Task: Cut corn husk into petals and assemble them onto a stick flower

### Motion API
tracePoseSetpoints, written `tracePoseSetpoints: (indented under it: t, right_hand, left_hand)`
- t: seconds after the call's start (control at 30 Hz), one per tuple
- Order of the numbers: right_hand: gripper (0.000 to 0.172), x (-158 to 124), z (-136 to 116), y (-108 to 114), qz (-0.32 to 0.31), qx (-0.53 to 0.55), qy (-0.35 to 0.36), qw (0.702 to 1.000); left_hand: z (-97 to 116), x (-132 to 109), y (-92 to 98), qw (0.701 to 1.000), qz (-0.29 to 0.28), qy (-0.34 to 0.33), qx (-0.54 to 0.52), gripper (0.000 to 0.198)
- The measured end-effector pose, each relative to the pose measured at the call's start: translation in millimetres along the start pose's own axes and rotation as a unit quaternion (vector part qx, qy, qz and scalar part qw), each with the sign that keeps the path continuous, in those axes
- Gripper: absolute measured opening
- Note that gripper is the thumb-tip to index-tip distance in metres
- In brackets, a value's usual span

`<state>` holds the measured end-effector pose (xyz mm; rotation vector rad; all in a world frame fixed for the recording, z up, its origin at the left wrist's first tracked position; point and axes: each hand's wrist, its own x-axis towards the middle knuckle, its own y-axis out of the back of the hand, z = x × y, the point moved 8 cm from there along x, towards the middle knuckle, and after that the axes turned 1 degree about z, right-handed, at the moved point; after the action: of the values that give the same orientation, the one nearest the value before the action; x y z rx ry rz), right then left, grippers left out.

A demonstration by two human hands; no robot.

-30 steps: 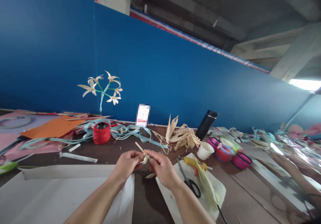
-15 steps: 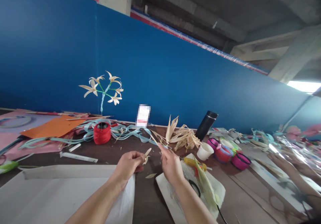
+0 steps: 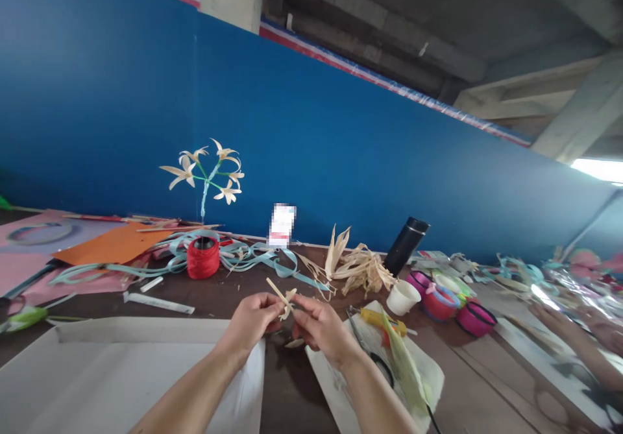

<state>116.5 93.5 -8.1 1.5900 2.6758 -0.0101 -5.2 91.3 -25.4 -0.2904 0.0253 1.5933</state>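
Note:
My left hand (image 3: 254, 322) is closed, its thumb and forefinger pinching a small cream piece of corn husk (image 3: 291, 296). Close beside it, my right hand (image 3: 322, 327) grips a thin wooden stick (image 3: 274, 287) that slants up to the left across the husk piece. The fingertips of both hands almost meet, and they hide the lower ends of the stick and husk. Below them a loose husk scrap (image 3: 294, 343) lies on the dark table. Under my right forearm is a white board (image 3: 335, 382) bearing scissors (image 3: 382, 368), a yellow glue gun (image 3: 377, 320) and a greenish corn husk (image 3: 403, 362).
A white tray-like box (image 3: 121, 375) fills the front left. Behind are red twine (image 3: 203, 260), pale blue ribbon (image 3: 253, 252), a husk flower spray (image 3: 204, 194), dried husks (image 3: 363, 268), a white cup (image 3: 403, 296) and a black bottle (image 3: 407, 246). Another person's hands (image 3: 559, 330) work at right.
My right hand has moved left and down to my left hand, bringing the stick across the husk piece. The scissors now show more beside my right forearm. The view has shifted slightly.

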Motion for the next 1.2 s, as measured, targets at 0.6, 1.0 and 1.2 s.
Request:
tracePoseSetpoints:
  t: [0.6, 1.0, 1.2]
  right_hand:
    - [0.050, -15.1, -35.9, -1.4, 0.118, -0.360, 0.220, 0.899]
    - [0.055, -13.8, -32.7, 6.7, 0.173, -0.527, 0.178, 0.813]
    - [0.045, -11.2, -29.9, 51.8, 0.255, -0.420, 0.172, 0.854]
  left_hand:
    - [-0.1, -1.4, 3.3, 0.999, 0.037, 0.021, -0.015, 0.024]
    - [0.2, -3.0, 1.4, 1.000, 0.024, 0.010, -0.002, 0.024]
    - [0.1, 2.4, 7.2, 0.998, 0.043, -0.006, 0.051, 0.025]
